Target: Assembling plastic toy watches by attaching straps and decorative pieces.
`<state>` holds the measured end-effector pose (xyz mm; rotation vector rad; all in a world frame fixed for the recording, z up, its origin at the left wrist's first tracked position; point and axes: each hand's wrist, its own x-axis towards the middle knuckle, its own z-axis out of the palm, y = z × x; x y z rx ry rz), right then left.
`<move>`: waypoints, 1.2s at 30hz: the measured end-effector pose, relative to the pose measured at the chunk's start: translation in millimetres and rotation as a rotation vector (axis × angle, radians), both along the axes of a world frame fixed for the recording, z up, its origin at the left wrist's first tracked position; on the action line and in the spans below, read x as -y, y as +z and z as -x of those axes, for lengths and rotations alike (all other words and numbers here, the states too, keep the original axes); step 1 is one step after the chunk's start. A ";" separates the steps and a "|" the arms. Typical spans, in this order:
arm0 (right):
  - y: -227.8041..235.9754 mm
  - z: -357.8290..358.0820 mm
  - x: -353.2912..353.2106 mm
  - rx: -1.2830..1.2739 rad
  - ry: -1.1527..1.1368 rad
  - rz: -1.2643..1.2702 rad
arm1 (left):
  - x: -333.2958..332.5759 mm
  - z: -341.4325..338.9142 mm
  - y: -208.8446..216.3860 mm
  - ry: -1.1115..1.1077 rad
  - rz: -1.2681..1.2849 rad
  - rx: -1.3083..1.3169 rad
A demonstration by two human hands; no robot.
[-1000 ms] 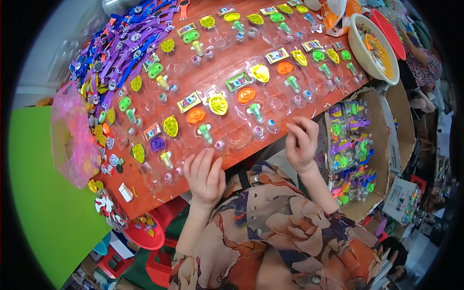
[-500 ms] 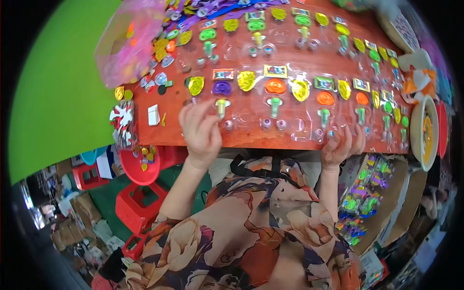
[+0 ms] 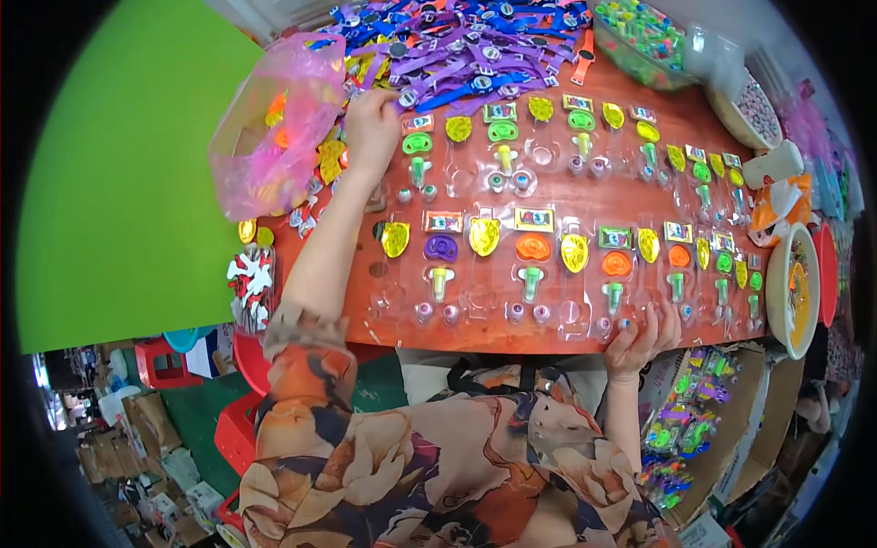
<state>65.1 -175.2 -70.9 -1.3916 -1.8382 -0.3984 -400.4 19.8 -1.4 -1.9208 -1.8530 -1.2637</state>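
My left hand (image 3: 373,128) is stretched across the table to the pile of purple and blue toy watches (image 3: 475,46). It is bent over the pile's near left edge, and its fingertips are mostly hidden. My right hand (image 3: 644,342) rests at the table's front edge, fingers apart, touching the edge of the clear plastic trays. Two rows of trays lie before me. Many hold a yellow shield-shaped piece (image 3: 575,253), a candy packet (image 3: 534,219), a pacifier-shaped piece (image 3: 533,247), a small tube (image 3: 530,283) and eyeball-like balls (image 3: 541,314).
A pink plastic bag (image 3: 274,137) stands left, near a clear box of white and red pieces (image 3: 250,283). Far right are a bowl of colourful pieces (image 3: 639,41), a bowl of small balls (image 3: 754,110) and a cream basin (image 3: 793,310). An open carton (image 3: 731,438) sits below the table.
My left hand has moved from the near row up to the watch pile. My right hand stays at the front edge. The view has shifted, showing more of the table's far side.
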 end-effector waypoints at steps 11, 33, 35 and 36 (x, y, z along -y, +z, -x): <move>3.0 -1.5 2.0 0.015 -0.021 0.067 | -140.6 -10.7 -8.3 0.397 0.377 -0.639; 152.9 84.3 -52.5 0.046 0.480 -0.494 | 93.1 -170.9 150.9 -0.436 -0.491 0.708; 163.4 120.2 -42.9 0.028 0.396 -0.433 | 147.3 -179.0 144.4 -0.473 -0.244 0.744; 174.7 124.2 -40.0 0.053 0.337 -0.412 | 164.3 -182.7 146.9 -0.515 -0.158 0.691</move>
